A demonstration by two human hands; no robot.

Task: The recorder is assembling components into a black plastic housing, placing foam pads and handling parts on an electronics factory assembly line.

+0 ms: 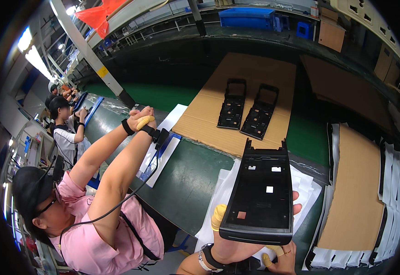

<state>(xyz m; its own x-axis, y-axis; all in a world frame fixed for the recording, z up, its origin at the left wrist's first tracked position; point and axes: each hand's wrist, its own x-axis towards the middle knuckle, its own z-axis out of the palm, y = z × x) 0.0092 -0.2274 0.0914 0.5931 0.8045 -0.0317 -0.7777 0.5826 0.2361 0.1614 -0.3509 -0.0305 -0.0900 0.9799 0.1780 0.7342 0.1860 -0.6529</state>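
Head view: your left hand (233, 247), fingers clamped around a black case (264, 206); your right hand (283, 260) just below, finger closure indeterminable.

Fisheye view from the head, downward, close over the green workbench (188, 167).

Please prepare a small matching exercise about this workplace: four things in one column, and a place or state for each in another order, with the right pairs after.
Things
1. Black housing
2. Two black frames
3. Long blue bin
4. Co-worker in pink

Places or states
A. lying on a flat brown cardboard sheet
B. held in the person's left hand
C. arms stretched out, hands together
D. near the picture's upper edge

Right pairs: 1-B, 2-A, 3-D, 4-C
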